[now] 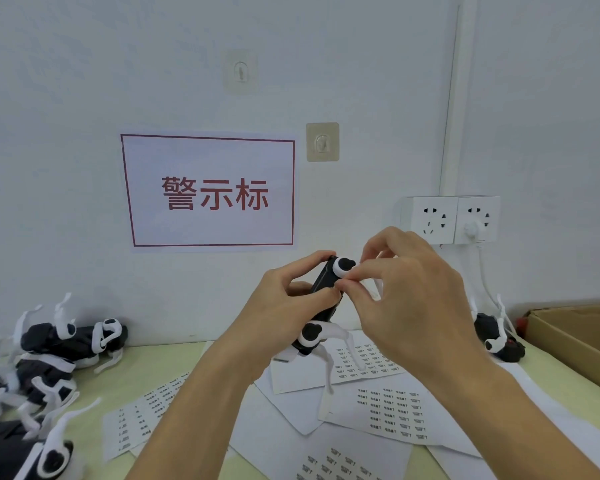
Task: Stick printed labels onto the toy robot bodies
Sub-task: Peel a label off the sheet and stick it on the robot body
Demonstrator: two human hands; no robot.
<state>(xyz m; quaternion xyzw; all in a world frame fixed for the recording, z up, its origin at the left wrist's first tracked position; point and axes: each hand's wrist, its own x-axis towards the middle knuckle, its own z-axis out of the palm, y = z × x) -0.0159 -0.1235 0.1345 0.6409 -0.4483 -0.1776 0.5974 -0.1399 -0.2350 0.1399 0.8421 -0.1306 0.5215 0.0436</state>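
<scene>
Toy robot (324, 296) is held above the label sheets (388, 410), gripped by the left hand (284, 306); the right hand (406, 299) pinches at its body, label hidden. Likely risk: label creasing or landing crooked if fingertips slip

Two bare hands (284, 306) and forearms, sleeveless, no rings, watch or gloves

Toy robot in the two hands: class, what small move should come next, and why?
Probably press the label flat. The left hand grips the toy robot above the label sheets, and the right hand has thumb and forefinger pinched against its dark body. The label itself is too small to see.
</scene>
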